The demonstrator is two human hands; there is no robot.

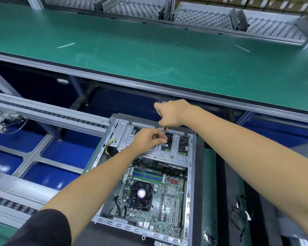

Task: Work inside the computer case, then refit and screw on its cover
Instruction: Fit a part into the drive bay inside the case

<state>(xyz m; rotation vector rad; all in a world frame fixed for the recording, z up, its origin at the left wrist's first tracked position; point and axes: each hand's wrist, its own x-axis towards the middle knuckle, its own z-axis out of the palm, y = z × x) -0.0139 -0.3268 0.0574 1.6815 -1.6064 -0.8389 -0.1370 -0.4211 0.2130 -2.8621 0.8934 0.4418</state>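
right hand (172, 112) grips the orange-collared steel screwdriver (165, 132); left hand (148, 139) fingers pinch its shaft, tip just beyond them over the silver metal drive bracket (167, 154); a slip risks dropping a screw.

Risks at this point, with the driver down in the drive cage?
1. The right hand grips the screwdriver from above while the left hand pinches its shaft at the drive cage; a slip could jab the fingers.
2. A dropped screw might fall onto the open motherboard or into the fan.
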